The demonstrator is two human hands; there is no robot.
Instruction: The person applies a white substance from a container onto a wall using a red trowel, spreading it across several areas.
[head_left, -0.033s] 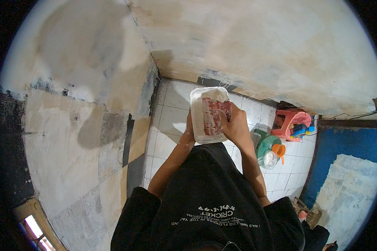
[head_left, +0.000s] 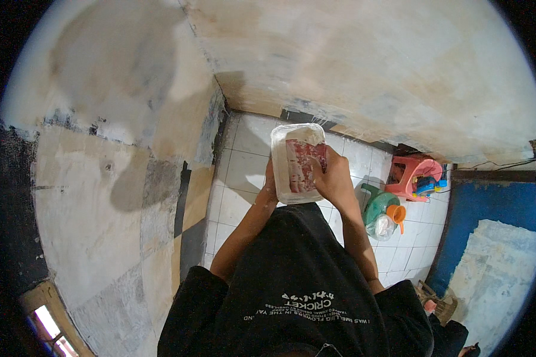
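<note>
In front of my body is a rectangular white plastic tub (head_left: 281, 191), smeared with pale putty along its inner walls. My left hand (head_left: 270, 183) grips its left side, with most of the fingers hidden behind it. A flat red putty spreader (head_left: 299, 166), streaked with white paste, lies over the tub's opening. My right hand (head_left: 333, 174) is closed on the right side of this spreader, thumb on top. Some pale putty (head_left: 307, 133) shows at the tub's far end.
Patchily coated walls (head_left: 351, 53) meet in a corner ahead. On the white tiled floor (head_left: 244, 160), to the right, are a pink plastic stool (head_left: 408, 169), a blue item (head_left: 424, 186), a green container (head_left: 376, 208) and an orange dipper (head_left: 396, 212). A blue panel (head_left: 488, 205) stands farther right.
The red spreader has shifted very slightly left in the tub. The tub and both arms look almost still.
</note>
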